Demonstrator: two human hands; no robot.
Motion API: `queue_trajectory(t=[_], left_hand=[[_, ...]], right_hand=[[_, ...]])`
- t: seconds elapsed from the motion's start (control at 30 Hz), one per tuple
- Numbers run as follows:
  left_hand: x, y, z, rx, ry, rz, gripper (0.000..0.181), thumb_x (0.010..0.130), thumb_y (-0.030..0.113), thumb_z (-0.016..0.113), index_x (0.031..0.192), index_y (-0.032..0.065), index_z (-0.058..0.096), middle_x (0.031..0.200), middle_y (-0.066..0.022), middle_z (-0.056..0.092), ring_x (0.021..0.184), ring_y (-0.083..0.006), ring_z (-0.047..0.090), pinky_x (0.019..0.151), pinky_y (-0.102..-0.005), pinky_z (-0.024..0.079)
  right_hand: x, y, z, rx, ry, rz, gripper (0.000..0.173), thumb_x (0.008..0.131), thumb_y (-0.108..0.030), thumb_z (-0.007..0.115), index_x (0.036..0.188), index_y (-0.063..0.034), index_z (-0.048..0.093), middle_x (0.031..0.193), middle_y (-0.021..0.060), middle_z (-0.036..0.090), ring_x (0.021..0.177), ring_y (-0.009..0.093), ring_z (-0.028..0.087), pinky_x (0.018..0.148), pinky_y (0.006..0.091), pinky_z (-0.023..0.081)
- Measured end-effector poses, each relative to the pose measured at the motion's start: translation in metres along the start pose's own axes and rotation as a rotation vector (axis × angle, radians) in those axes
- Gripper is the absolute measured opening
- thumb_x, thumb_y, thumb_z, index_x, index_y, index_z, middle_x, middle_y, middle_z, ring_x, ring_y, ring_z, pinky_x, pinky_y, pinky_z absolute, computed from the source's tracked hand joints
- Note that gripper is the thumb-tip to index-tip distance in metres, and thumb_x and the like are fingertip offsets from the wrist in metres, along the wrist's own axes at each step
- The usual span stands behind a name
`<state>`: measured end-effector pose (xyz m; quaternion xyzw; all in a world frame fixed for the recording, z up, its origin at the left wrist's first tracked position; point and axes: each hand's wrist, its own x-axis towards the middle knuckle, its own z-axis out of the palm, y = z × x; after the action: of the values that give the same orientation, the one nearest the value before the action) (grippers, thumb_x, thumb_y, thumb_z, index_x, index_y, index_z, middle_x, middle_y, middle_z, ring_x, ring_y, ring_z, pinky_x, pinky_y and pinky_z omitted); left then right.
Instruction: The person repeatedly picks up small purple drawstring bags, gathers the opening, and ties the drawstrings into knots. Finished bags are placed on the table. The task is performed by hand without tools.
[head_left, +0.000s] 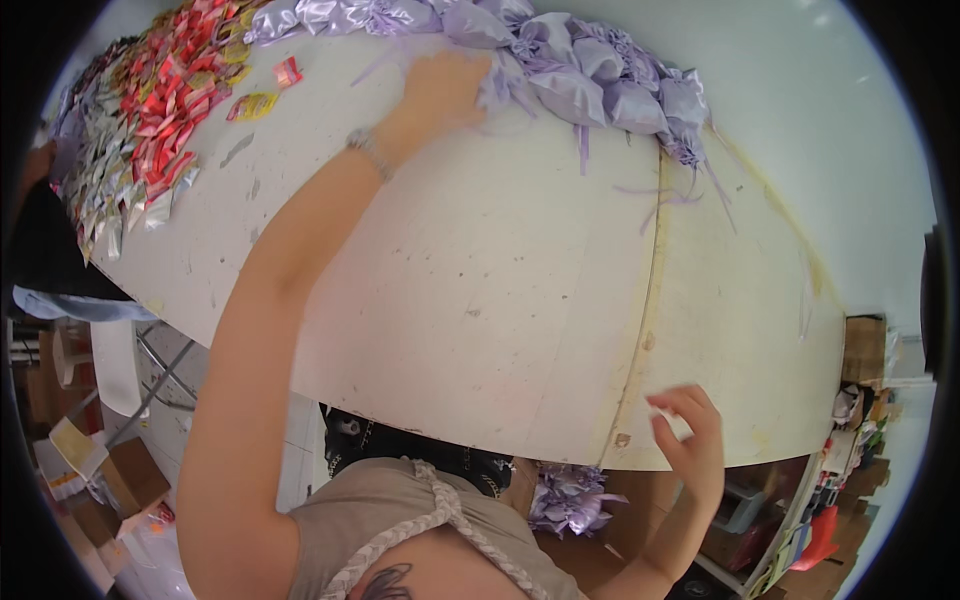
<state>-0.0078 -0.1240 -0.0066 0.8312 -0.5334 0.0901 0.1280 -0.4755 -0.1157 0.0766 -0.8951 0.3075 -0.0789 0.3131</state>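
At the far side of the white table, my left hand reaches in among lavender satin drawstring pouches. One pouch beside its fingers is blurred, and the fingertips are partly hidden, so I cannot tell whether they grip it. Thin lavender ribbons trail from several pouches onto the tabletop. My right hand is raised at the table's near edge, thumb and fingers apart, with nothing in it. Below it, more lavender pouches lie in a cardboard box.
A heap of red and silvery wrapped packets covers the table's left end. Two loose packets, one red and one yellow, lie near it. A person in dark clothing is at the left edge. Cardboard boxes stand on the floor.
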Motion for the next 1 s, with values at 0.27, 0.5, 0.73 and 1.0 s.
queue_trajectory(t=[0.27,0.5,0.73,1.0], left_hand=[[-0.17,0.08,-0.022,-0.407,0.171,0.321,0.044,0.06,0.021,0.076,0.096,0.008,0.053,0.099,-0.0078,0.055,0.087,-0.0274,0.055,0.071,-0.038,0.046],[-0.149,0.048,-0.069,-1.193,-0.572,-0.376,0.033,0.095,0.036,0.05,0.101,0.0047,0.058,0.092,-0.0012,0.056,0.079,-0.0094,0.052,0.066,-0.026,0.044],[-0.137,0.052,-0.057,-1.4,-0.544,-0.165,0.026,0.095,0.026,0.053,0.099,0.0034,0.064,0.09,-0.0002,0.059,0.064,-0.0061,0.046,0.055,-0.0216,0.041],[-0.123,0.003,-0.056,-0.144,0.25,-0.009,0.015,0.085,0.013,0.065,0.093,0.0007,0.064,0.081,-0.0065,0.064,0.068,-0.0106,0.059,0.056,-0.0241,0.045]], right_hand=[[0.141,-0.02,0.107,0.338,0.141,-0.02,0.037,0.076,-0.008,0.071,0.111,-0.0028,0.062,0.099,0.0109,0.063,0.082,0.02,0.06,0.07,0.0312,0.049],[0.147,-0.024,0.116,0.234,0.251,-0.282,0.027,0.078,-0.006,0.067,0.105,-0.0021,0.063,0.075,0.0079,0.06,0.06,0.02,0.057,0.054,0.031,0.046],[0.146,-0.04,0.117,-0.237,0.692,-0.887,0.023,0.075,0.002,0.067,0.097,-0.0027,0.064,0.073,0.0073,0.056,0.051,0.018,0.052,0.04,0.0281,0.039],[0.142,-0.029,0.114,-0.017,0.587,-0.576,0.022,0.074,0.002,0.066,0.095,-0.0035,0.064,0.067,0.0056,0.051,0.047,0.019,0.048,0.04,0.0298,0.037]])
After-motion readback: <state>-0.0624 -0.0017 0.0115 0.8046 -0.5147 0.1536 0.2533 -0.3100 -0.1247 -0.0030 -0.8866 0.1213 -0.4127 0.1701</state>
